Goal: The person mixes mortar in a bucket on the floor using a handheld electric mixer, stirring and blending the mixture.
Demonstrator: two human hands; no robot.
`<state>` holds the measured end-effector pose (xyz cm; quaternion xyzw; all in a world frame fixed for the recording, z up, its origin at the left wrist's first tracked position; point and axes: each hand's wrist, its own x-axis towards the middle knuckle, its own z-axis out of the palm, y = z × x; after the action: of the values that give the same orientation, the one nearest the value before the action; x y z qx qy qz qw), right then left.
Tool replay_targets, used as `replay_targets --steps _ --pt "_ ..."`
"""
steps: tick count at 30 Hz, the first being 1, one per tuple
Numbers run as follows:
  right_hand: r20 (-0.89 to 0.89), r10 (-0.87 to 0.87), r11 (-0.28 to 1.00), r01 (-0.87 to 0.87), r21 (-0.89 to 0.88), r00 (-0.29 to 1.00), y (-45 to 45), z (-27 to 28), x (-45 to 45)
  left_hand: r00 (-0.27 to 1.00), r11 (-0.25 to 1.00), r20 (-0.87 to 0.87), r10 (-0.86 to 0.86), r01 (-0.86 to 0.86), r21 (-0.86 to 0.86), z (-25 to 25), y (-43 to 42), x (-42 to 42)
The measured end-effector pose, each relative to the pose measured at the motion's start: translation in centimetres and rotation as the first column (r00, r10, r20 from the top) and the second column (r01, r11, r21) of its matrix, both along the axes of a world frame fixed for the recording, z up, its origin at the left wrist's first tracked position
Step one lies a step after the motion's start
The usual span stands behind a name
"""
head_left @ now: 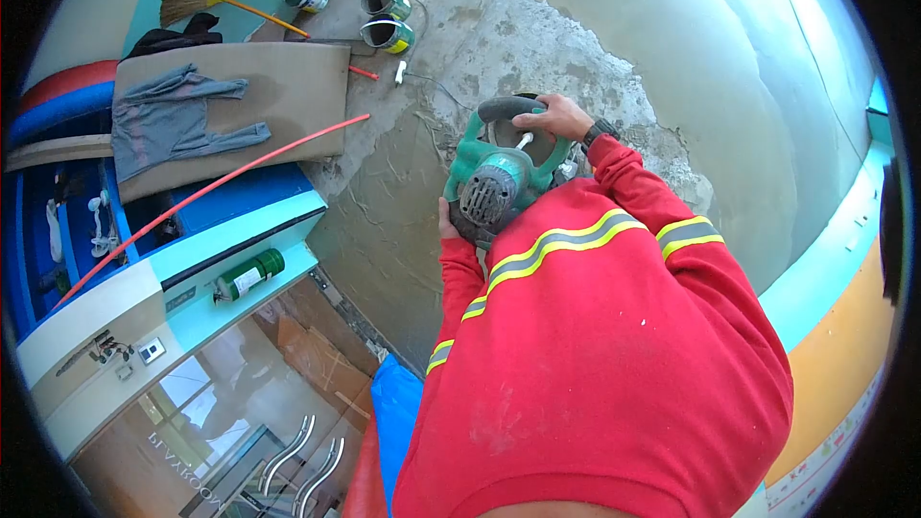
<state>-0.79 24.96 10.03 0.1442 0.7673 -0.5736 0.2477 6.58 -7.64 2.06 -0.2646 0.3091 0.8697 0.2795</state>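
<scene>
In front of my red sweatshirt is a green power mixer [501, 173] with a looped handle frame and a vented dark motor end. My right hand [558, 119] is closed around the right side of its handle, near the dark grip at the top. On the mixer's left side, my left hand [447, 221] grips low down, its fingers largely hidden by the tool. The mixer's lower end and whatever lies beneath it are mostly out of sight.
Smooth wet-looking screed [662, 29] spreads at the right beside rough concrete [537, 48]. Buckets [388, 35] stand ahead, near a broom [230, 2]. A grey shirt [182, 125] lies on a brown board [288, 86]. A red pipe [240, 173] slants at the left above a glass door [230, 403].
</scene>
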Motion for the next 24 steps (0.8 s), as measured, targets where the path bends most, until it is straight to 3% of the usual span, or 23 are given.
replay_targets --steps 2,5,9,12,15,18,21,24 --pt "-0.045 -0.005 1.0 0.006 0.016 0.999 -0.1 -0.7 0.1 0.998 0.998 -0.026 -0.051 0.052 0.042 -0.2 -0.5 -0.1" --pt "-0.114 -0.052 0.998 0.054 0.015 0.992 -0.2 -0.5 0.4 0.998 0.998 -0.032 -0.047 0.046 -0.031 1.9 0.6 -0.1" --pt "-0.005 -0.054 0.996 0.054 -0.065 0.999 0.2 1.7 0.7 0.998 0.994 0.044 -0.039 0.043 -0.095 0.8 0.1 -0.3" --pt "-0.102 -0.052 0.999 0.05 -0.018 0.993 0.7 -0.2 0.7 0.994 0.99 0.041 -0.106 0.11 -0.089 -0.8 -0.7 -0.7" --pt "-0.061 -0.051 0.997 0.054 0.048 0.997 1.0 -0.4 0.8 0.99 0.983 0.049 -0.135 0.14 -0.118 0.4 -0.1 -1.0" --pt "-0.038 0.067 0.998 -0.067 0.001 0.997 1.7 0.4 0.3 0.989 0.984 0.043 -0.143 0.147 -0.105 0.4 -0.3 -1.0" --pt "0.048 0.166 0.979 -0.159 -0.124 0.985 2.9 -0.4 -0.5 0.987 0.985 0.054 -0.155 0.158 -0.071 -0.6 -0.9 -1.0" --pt "0.268 0.131 0.958 -0.052 -0.282 0.954 3.2 -2.4 -0.9 0.98 0.977 0.063 -0.187 0.193 -0.092 -0.4 -1.1 -1.1"
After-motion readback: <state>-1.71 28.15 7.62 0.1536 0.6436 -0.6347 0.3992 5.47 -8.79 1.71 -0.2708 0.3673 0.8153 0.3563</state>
